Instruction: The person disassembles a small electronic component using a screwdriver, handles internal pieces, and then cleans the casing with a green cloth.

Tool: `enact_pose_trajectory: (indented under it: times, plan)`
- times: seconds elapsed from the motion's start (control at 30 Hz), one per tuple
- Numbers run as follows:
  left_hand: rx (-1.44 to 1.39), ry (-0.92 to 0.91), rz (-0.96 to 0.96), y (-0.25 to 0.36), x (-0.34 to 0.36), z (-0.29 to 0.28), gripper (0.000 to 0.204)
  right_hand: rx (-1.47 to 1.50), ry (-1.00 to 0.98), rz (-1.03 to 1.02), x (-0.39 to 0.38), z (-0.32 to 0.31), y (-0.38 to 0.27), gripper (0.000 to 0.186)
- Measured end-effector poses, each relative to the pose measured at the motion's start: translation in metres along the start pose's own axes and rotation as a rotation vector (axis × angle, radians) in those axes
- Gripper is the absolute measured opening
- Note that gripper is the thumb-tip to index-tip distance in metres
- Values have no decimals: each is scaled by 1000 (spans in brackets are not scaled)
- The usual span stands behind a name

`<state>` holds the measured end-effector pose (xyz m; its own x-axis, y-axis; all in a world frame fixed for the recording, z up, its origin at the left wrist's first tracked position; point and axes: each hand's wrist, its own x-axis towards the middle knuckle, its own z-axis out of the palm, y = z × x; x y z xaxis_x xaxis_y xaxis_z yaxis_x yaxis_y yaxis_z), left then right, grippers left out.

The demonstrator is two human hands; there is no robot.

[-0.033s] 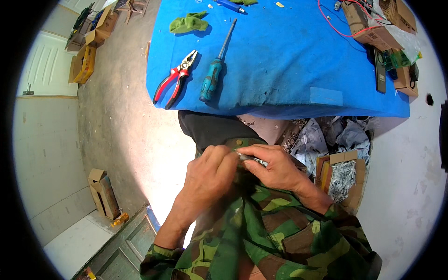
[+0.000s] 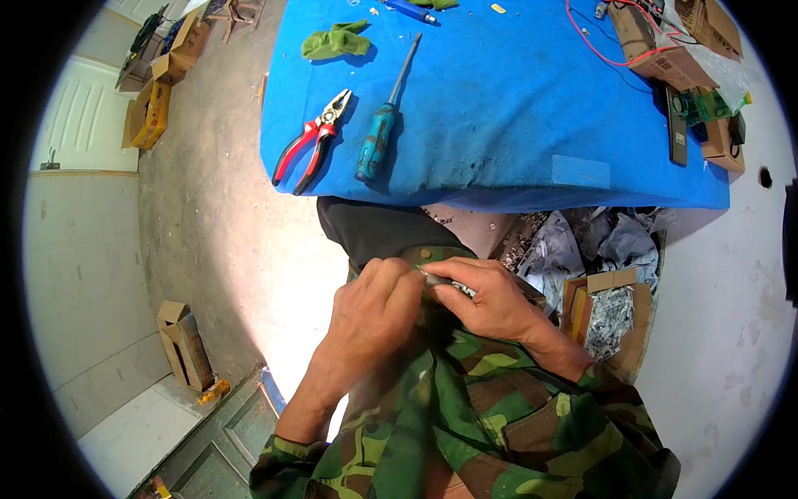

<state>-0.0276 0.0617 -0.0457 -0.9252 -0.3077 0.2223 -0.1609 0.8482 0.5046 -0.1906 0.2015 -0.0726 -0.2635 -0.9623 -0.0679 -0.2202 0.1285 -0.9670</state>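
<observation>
Over my lap, just in front of the table's near edge, my two hands meet. Between the thumb and fingers of my right hand (image 2: pixel 499 301) is a small, slim greyish piece (image 2: pixel 438 281) with a dark-and-white part showing. My left hand (image 2: pixel 374 303) is closed at the piece's left end; its curled fingers hide what they grip. Beyond the hands, on a blue-covered table (image 2: pixel 499 116), lie red-and-black combination pliers (image 2: pixel 326 131) with jaws a little apart. To their right is a screwdriver (image 2: pixel 379 133) with a teal handle, its tip pointing away from me.
A crumpled green cloth (image 2: pixel 335 43) and a blue tool (image 2: pixel 409 10) lie farther back. Cardboard boxes and a red cable (image 2: pixel 594 50) crowd the table's right end. Below, a carton of shiny strips (image 2: pixel 611 320) stands beside grey plastic bags (image 2: pixel 553 258). Another carton (image 2: pixel 186 349) stands at left.
</observation>
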Motion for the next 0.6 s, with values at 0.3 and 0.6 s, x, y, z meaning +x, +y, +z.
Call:
enact_pose_trajectory:
  times: [0.3, 0.6]
  plan:
    - [-64, 160, -116, -2, -4, 22, 24, -61, 146, -136, -5, 19, 14, 32]
    - [-126, 196, -186, 5, -1, 14, 20, 34, 158, -31, -4, 22, 6, 30]
